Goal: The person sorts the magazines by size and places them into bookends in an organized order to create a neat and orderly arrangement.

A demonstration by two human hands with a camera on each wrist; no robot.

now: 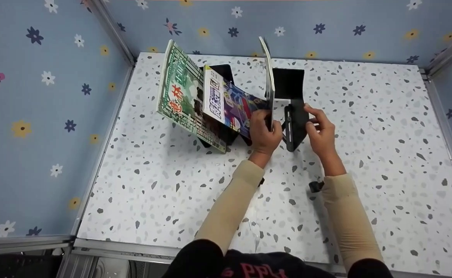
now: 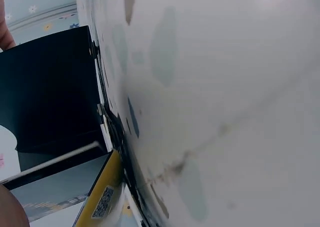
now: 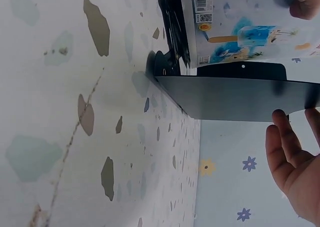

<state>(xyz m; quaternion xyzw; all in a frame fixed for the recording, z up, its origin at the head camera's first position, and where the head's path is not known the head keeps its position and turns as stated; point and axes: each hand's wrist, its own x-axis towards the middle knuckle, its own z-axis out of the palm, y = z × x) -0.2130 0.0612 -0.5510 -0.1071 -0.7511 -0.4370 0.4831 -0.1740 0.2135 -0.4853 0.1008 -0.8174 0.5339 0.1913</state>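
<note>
Near the middle of the head view, my left hand (image 1: 264,133) pinches the near edge of a thin upright book (image 1: 268,73), thumb on its right side and fingers on its left. The right wrist view shows that book's pale back cover (image 3: 250,32) with a barcode. My right hand (image 1: 322,133) has its fingertips against the outer face of a black bookend panel (image 1: 300,119), which stands just right of the book. Left of my left hand, a purple-blue book (image 1: 237,104) and a green book (image 1: 185,92) lean to the left.
More black bookend parts (image 1: 224,71) show behind and beneath the leaning books. They stand on a speckled white tabletop (image 1: 384,154). Blue flowered walls (image 1: 256,27) rise at the back and sides. A small black piece (image 1: 315,187) sits beside my right sleeve.
</note>
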